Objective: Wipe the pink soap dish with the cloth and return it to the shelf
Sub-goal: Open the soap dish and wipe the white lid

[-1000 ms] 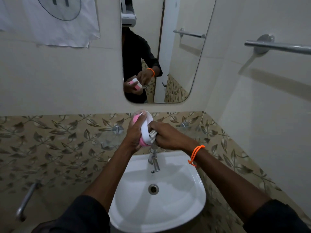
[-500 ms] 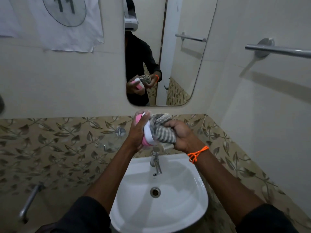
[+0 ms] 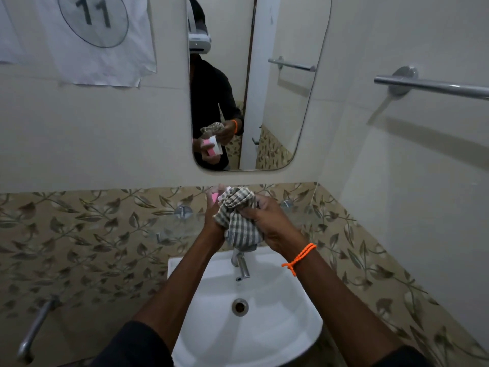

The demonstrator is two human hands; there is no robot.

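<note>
My left hand (image 3: pixel 211 219) grips the pink soap dish (image 3: pixel 213 197) above the tap, and only a pink sliver of the dish shows. My right hand (image 3: pixel 267 223) holds a bunched grey-and-white checked cloth (image 3: pixel 236 211) pressed against the dish, covering most of it. The mirror (image 3: pixel 280 107) reflects the pink-and-white dish in one hand and the cloth in the other. A clear glass shelf (image 3: pixel 180 229) juts from the leaf-patterned tiles just left of my hands.
A white basin (image 3: pixel 264 321) with a chrome tap (image 3: pixel 242 266) sits directly below my hands. A towel rail (image 3: pixel 428 87) crosses the right wall. A metal pipe handle (image 3: pixel 34 329) sticks out low on the left. A paper sheet marked 11 (image 3: pixel 92 35) hangs top left.
My right hand brought the cloth up from a small bunch at the dish's lower edge to spread over its face. The dish is now mostly covered. My view tilted slightly upward.
</note>
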